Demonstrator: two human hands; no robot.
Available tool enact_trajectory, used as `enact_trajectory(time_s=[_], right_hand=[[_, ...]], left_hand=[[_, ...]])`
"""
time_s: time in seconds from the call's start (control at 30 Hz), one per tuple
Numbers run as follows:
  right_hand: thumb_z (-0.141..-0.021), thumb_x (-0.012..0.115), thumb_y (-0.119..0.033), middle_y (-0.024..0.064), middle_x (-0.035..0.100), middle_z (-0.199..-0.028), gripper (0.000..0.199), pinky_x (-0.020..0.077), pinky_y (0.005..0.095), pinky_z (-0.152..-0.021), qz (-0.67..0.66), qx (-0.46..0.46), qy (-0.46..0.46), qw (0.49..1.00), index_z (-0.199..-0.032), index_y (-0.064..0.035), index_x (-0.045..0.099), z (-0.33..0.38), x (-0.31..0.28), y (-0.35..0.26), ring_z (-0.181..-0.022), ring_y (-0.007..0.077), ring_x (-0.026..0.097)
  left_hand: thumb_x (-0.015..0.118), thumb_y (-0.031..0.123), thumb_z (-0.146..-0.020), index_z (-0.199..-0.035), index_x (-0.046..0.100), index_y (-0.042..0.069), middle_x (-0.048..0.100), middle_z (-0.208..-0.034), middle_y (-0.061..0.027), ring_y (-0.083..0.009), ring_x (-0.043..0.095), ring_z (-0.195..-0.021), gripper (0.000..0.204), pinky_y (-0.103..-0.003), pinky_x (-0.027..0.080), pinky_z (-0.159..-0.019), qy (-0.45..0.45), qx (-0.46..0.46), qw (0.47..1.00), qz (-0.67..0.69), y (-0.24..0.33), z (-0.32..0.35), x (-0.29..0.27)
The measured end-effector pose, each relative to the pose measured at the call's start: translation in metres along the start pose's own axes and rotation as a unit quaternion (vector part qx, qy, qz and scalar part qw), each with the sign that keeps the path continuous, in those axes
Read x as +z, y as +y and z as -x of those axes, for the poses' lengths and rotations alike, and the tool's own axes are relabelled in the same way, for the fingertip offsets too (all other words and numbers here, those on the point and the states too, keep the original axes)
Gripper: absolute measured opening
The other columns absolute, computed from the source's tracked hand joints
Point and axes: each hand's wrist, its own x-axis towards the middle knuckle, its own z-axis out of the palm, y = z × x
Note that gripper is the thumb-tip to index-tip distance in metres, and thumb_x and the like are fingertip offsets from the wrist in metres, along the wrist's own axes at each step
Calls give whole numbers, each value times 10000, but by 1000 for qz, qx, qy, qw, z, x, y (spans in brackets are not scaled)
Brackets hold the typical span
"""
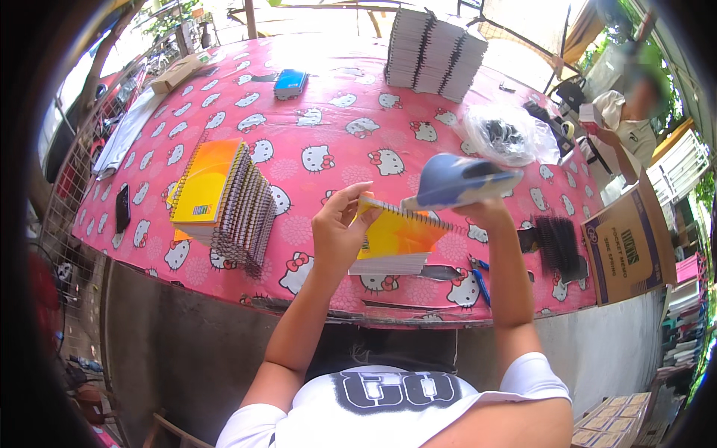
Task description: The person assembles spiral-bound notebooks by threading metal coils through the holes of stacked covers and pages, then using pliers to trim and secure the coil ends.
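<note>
My left hand [342, 228] pinches the upper left corner of a yellow-orange spiral notebook [403, 233], with its thumb near the binding. A dark wire coil [418, 216] runs along the notebook's top edge and sticks out past its right end. My right hand [484, 212] is closed around a blue and whitish handheld tool [457, 181], blurred, whose exact kind I cannot make out. The tool's narrow tip is close to the coil; whether they touch is unclear. White pages [388, 264] show below the yellow cover. Blue-handled pliers [480, 280] lie to the right.
A tall stack of yellow spiral notebooks [205, 183] stands left. Farther off are a blue notebook [290, 82] and white bound stacks [433, 56]. To the right are a plastic bag [497, 134], black coils [556, 243], a cardboard box [627, 243] and another person [631, 112]. A phone [122, 209] lies far left.
</note>
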Motion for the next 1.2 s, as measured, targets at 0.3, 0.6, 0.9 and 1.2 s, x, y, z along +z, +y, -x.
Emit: enact_trajectory(time_s=[0.3,0.6,0.9,1.2], right_hand=[[-680,648,-50,124,665,-990,375,511,405,-777,427,120,39,895,-1048,-41,580,-9,5,31,-926,302,647],[-814,656,-162,143,559,-1054,333,421,370,-854,351,47,223,908,-1103,-29,556,168,0,8,-997,271,501],[-950,554,-317,141,629,-919,354,480,362,-739,99,724,248,637,-999,31,592,544,134,38,-803,222,594],[-923,586,-244,149,600,-1044,295,453,373,-824,38,677,292,674,-1057,19,587,534,139,62,-928,255,571]], left_hand=[[666,-37,-844,-1245,586,6,680,-1046,-77,-113,635,-940,411,-245,525,-826,-56,-61,995,56,-4,-2,-23],[706,5,-830,-965,607,36,654,-994,-69,-114,604,-907,171,-256,505,-787,-38,9,987,158,-5,-13,-14],[724,7,-710,-971,624,26,655,-1017,-103,-275,592,-892,281,-383,475,-826,-187,271,907,-261,-10,55,2],[696,-35,-675,-1018,677,4,647,-1104,-123,-274,597,-909,346,-368,498,-791,-201,296,890,-281,-18,55,-7]])
